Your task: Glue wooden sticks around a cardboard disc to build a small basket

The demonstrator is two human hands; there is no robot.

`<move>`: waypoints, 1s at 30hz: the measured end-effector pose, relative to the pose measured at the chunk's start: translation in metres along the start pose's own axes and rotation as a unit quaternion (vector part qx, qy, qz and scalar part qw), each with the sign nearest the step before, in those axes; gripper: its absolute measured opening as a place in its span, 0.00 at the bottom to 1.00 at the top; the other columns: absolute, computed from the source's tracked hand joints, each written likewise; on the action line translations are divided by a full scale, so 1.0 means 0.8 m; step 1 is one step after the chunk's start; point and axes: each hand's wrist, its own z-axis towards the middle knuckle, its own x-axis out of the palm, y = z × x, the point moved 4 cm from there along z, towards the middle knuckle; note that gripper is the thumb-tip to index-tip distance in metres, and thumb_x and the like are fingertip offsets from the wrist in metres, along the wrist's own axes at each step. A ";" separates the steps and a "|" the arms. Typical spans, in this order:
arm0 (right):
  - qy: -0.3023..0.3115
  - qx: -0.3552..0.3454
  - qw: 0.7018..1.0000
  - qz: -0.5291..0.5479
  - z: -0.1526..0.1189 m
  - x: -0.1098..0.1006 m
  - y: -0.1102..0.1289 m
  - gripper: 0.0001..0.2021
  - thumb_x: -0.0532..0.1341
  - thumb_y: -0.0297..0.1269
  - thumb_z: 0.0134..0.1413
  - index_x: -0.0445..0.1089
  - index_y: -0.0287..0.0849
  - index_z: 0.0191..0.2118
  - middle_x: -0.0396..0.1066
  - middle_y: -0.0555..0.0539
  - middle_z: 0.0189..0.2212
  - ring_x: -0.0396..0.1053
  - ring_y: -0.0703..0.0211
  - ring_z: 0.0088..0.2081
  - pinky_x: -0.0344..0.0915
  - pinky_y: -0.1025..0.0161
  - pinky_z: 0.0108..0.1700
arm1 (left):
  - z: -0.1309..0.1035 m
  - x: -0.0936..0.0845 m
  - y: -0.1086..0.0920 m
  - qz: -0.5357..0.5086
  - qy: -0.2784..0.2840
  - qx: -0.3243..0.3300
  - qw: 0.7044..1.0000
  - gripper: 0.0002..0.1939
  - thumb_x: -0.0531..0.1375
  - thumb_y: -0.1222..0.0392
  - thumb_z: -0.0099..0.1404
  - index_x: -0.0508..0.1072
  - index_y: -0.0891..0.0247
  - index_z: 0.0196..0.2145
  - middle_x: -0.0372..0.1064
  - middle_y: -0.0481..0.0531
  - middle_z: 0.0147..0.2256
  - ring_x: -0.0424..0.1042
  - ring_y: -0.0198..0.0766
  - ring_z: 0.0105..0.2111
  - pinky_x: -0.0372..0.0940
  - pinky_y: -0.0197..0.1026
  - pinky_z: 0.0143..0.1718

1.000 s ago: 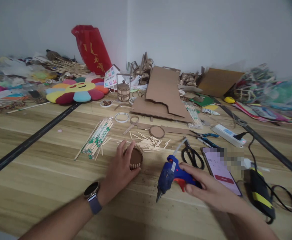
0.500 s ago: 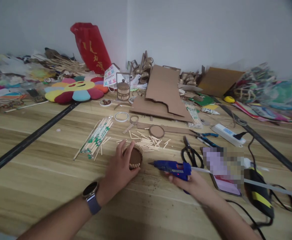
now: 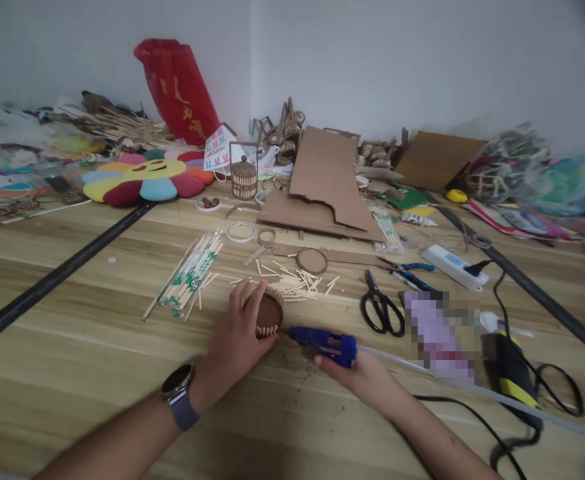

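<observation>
A small round brown tray (image 3: 269, 315) edged with short wooden sticks lies on the table, and my left hand (image 3: 238, 331) grips its left side between thumb and fingers. Wrapped round the handle of a blue glue gun (image 3: 322, 341) is my right hand (image 3: 355, 377). The gun's nozzle points left and is at the tray's right edge; whether it touches cannot be told. A long clear glue stick (image 3: 407, 362) runs out of the gun's back. Just behind the tray are scattered short sticks (image 3: 302, 285) and a cardboard disc (image 3: 312, 261).
Black scissors (image 3: 382, 312), blue-handled pliers (image 3: 407, 268), a phone (image 3: 439, 340) and a white power strip (image 3: 453, 267) lie at the right. Bagged sticks (image 3: 192, 270) are at the left. Farther back stand cardboard sheets (image 3: 327, 173) and a small lidded bucket (image 3: 245, 179).
My right hand has brought the glue gun left, so its nozzle is now at the tray's edge. My left hand keeps its hold on the tray. The view has shifted slightly.
</observation>
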 end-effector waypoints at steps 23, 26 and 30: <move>-0.012 0.006 0.999 -0.029 0.005 0.007 0.001 0.23 0.61 0.57 0.53 0.78 0.43 0.41 0.80 0.41 0.40 0.76 0.43 0.43 0.72 0.51 0.48 | 0.000 -0.001 -0.002 -0.021 -0.006 0.005 1.000 0.52 0.71 0.70 0.51 0.48 0.52 0.67 0.47 0.64 0.63 0.55 0.61 0.64 0.63 0.64 0.59; -0.016 0.008 0.999 -0.031 0.004 0.007 0.000 0.24 0.61 0.58 0.53 0.78 0.43 0.43 0.80 0.41 0.42 0.76 0.43 0.45 0.71 0.50 0.50 | -0.001 -0.001 -0.002 -0.024 -0.008 0.007 1.000 0.53 0.70 0.70 0.52 0.47 0.50 0.67 0.47 0.63 0.63 0.55 0.62 0.64 0.62 0.65 0.59; -0.016 0.011 0.999 -0.036 0.004 0.008 -0.002 0.23 0.61 0.58 0.53 0.78 0.44 0.43 0.80 0.42 0.41 0.76 0.43 0.44 0.72 0.51 0.49 | -0.001 -0.001 -0.001 -0.024 -0.004 0.003 1.000 0.52 0.70 0.70 0.52 0.48 0.51 0.67 0.47 0.63 0.63 0.55 0.62 0.64 0.63 0.64 0.59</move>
